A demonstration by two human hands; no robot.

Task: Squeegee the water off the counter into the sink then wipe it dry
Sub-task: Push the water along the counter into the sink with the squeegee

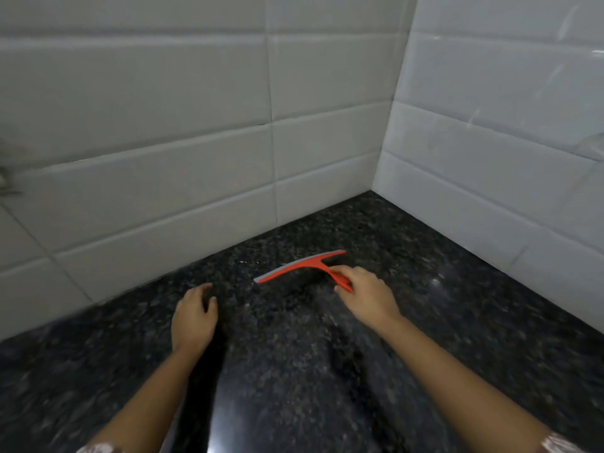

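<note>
Two hands are over the dark speckled table point(425, 273), near the tiled corner. The right hand point(366, 294) has its grip closed on the handle of the red squeegee point(300, 267), whose blade lies on the stone with its grey edge toward the back wall point(163, 125). The left hand point(194, 317) rests on the table with fingers loosely spread, holding nothing.

No sink shows in this view, so the stroke has to be aimed at something out of sight; a pull in the wrong direction would drive water into the corner or off the front edge. The blade looks slightly tilted, though blur makes that uncertain. If one end rides up, it will likely leave a streak. The grip sits far back on the handle, which gives weak downward pressure, and the blade may skip. The left hand lies in a possible sweep path and could get wet or block the stroke. No cloth for drying is visible.
</note>
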